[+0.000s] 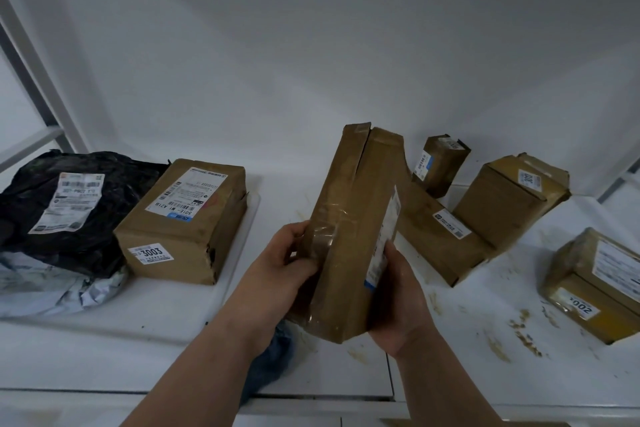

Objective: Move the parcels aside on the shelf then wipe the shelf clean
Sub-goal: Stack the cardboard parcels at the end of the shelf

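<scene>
White shelf (166,326), viewed from above and in front. At 9 o'clock: a black plastic mailer bag (69,208) with a white shipping label lies on top of a grey-white mailer bag (52,291). Just beside these, to the right, a brown cardboard parcel marked "3003" (183,222) lies flat on the shelf.

At centre, a long tape-wrapped brown parcel (349,239) is held tilted, its far end pointing toward 12 o'clock. The left hand (287,267) grips its left edge, fingers curled over the taped face. The right hand (398,305) grips its lower right edge, thumb lying along the labelled side. A blue cloth (273,354) lies on the shelf at 6 o'clock, partly hidden under the left forearm.

Behind the held parcel, toward 2 o'clock, a flat brown parcel (440,236) lies on the shelf. Beyond it a small box (440,163) stands by the back wall, and a larger box (509,198) sits just to its right. At 4 o'clock, a parcel marked "2002" (595,284) lies at the frame edge.

Brown smears (519,326) soil the right half of the shelf, between 4 and 5 o'clock.
</scene>
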### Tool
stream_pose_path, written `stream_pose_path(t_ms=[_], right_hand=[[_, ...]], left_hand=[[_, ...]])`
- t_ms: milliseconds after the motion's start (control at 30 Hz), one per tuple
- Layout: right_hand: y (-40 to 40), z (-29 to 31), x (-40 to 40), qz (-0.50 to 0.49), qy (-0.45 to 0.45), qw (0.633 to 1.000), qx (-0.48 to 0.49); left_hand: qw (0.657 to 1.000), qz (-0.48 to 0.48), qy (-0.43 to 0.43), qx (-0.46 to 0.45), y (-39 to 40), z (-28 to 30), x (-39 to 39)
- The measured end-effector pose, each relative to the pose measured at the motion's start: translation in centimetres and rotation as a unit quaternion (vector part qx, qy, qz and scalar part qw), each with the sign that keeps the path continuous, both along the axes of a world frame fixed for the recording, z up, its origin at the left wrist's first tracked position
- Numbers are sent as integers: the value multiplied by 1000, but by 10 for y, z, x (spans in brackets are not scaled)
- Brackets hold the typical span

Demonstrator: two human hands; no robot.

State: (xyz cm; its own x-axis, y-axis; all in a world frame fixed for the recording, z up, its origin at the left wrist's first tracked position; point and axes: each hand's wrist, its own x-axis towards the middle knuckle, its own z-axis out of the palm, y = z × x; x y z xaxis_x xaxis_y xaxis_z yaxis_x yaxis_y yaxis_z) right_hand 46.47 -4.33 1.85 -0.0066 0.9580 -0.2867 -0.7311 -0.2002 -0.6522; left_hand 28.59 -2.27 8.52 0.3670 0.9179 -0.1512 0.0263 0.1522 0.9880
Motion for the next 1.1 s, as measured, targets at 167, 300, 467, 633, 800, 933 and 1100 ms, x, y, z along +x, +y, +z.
stream_pose_path(t_ms=[167, 300, 467, 633, 800, 933, 1100], right_hand=[[-3, 0, 3, -30, -43, 999, -5], [-7, 5, 4, -43, -89, 995, -11], [-14, 2, 3, -34, -143, 989, -11], [-15, -1, 5, -31, -184, 982, 18], [-12, -1, 5, -39, -210, 977, 19], [-12, -4, 1, -38, -205, 978, 3], [-8, -2, 1, -53, -192, 980, -5]], left_hand=[[999, 1, 36, 20, -3, 8, 0], [995, 8, 89, 48, -5, 9, 0], [990, -26, 92, 99, -3, 14, -2], [962, -82, 184, 184, 5, 12, -5], [964, -54, 169, 197, 6, 15, -1], [967, -20, 154, 204, 7, 22, 4], [957, -12, 174, 232, 10, 28, 8]])
